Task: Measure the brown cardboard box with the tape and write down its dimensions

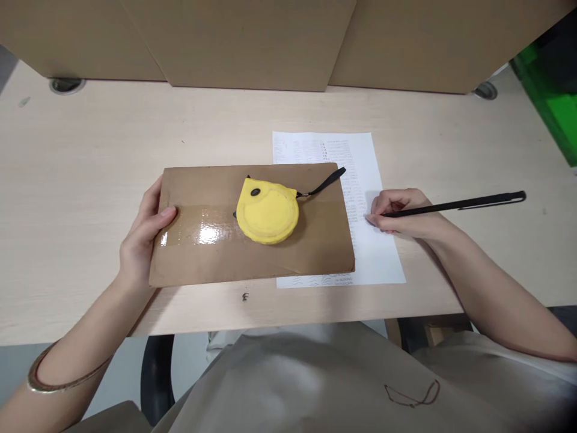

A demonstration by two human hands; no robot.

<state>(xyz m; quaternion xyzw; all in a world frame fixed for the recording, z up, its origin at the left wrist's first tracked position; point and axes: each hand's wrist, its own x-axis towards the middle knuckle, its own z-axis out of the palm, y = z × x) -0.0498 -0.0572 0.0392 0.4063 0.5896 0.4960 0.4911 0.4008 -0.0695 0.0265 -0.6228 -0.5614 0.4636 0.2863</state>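
Observation:
My left hand (pixel 146 231) grips the left end of a flat cardboard box (pixel 198 258), thumb on top. Clear shiny tape runs across the box's upper face. On it lies a yellow tape measure (pixel 268 210) with a black button and a black wrist strap (pixel 327 182) that reaches the box's right edge. My right hand (pixel 401 210) pinches a black pen (pixel 469 203) and rests at the right side of a printed sheet of paper (pixel 365 174). The pen's tip is hidden by my fingers. The box covers much of the sheet's left part.
Tall brown cardboard panels (pixel 247 48) stand along the back of the pale wooden desk (pixel 99 138). Round cable holes sit at both rear corners. A green object (pixel 547 108) is at the far right. The desk's front edge runs close to my lap.

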